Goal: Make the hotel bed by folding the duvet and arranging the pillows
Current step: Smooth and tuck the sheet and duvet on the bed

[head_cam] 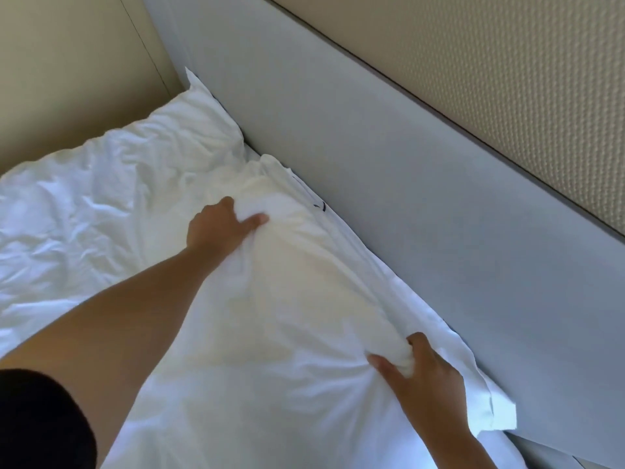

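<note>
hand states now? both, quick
Left hand: closed, gripping the near pillow at its far end.
Right hand: closed, gripping the same pillow's near end.

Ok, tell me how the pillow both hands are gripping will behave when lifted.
Probably soft and floppy: the pillow bunches where the left hand and right hand pinch it. Likely light for its bulk; its loose cover may slip.

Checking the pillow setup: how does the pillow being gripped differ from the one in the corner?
The near pillow is pinched at both ends by the left hand and right hand; the far pillow lies untouched. The near one runs along the headboard; the far one sits in the corner. Both are white and wrinkled.
</note>
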Demonstrator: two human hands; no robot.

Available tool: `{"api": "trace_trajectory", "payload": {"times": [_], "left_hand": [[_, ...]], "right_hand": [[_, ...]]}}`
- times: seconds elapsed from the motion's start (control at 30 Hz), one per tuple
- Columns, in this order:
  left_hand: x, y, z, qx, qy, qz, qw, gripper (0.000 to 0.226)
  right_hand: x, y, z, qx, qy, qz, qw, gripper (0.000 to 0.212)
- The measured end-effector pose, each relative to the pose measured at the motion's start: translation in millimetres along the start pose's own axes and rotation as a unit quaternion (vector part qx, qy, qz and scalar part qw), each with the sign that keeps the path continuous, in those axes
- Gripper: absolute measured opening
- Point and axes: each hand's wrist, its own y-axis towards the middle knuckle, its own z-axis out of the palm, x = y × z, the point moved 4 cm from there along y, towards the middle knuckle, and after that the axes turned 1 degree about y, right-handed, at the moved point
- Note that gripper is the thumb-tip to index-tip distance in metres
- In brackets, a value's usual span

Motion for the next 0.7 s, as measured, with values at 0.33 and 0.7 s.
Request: {"api": "trace_trajectory", "payload": {"times": [0.33, 0.7], "left_hand": [[-12.5, 56.3, -0.9, -0.039, 0.038, 0.022, 0.998, 0.079], [-3.9, 62.5, 75.9, 0.014, 0.024, -0.043, 0.999, 0.082]], "right_hand": [[-12.4, 45.3, 43.8, 0.070, -0.019, 0.110, 0.991, 0.074], [-48.9, 64.0, 130.8, 0.149, 0.022, 0.156, 0.976, 0.084]]}}
